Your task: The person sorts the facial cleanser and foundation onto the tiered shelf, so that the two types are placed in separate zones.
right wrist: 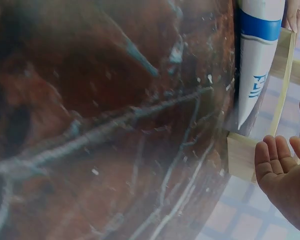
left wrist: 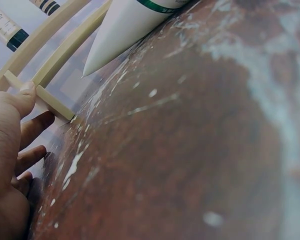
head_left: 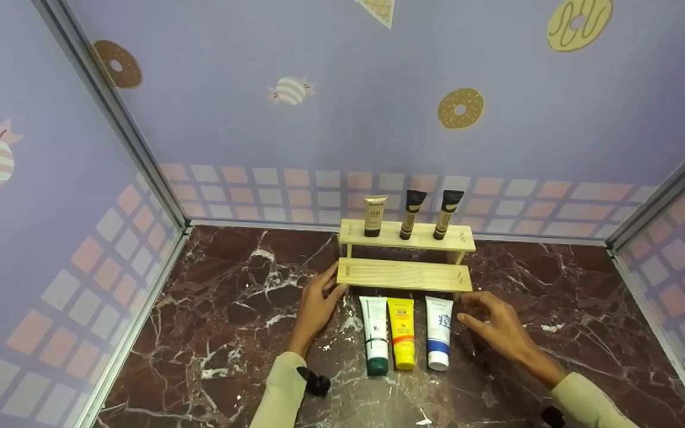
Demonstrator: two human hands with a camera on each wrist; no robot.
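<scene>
A two-step wooden display rack point(head_left: 405, 274) stands near the back wall. My left hand point(head_left: 317, 303) is at its left end, the thumb touching the front corner and the other fingers extended along the outer side. Off the rack's right front corner, my right hand point(head_left: 497, 326) holds nothing, its fingers loosely bent. Between the hands, in front of the rack, lie a white tube with a green cap point(head_left: 376, 336), a yellow tube point(head_left: 402, 333) and a white tube with a blue band point(head_left: 439, 333). The right hand is nearest the blue-banded tube.
On the upper step stand a beige BB cream tube point(head_left: 374, 217) and two black-and-gold tubes, one in the middle point(head_left: 412, 215) and one at the right point(head_left: 448, 215). The dark red marble-patterned table point(head_left: 229, 333) meets a purple patterned wall point(head_left: 372, 119) behind and side panels left and right.
</scene>
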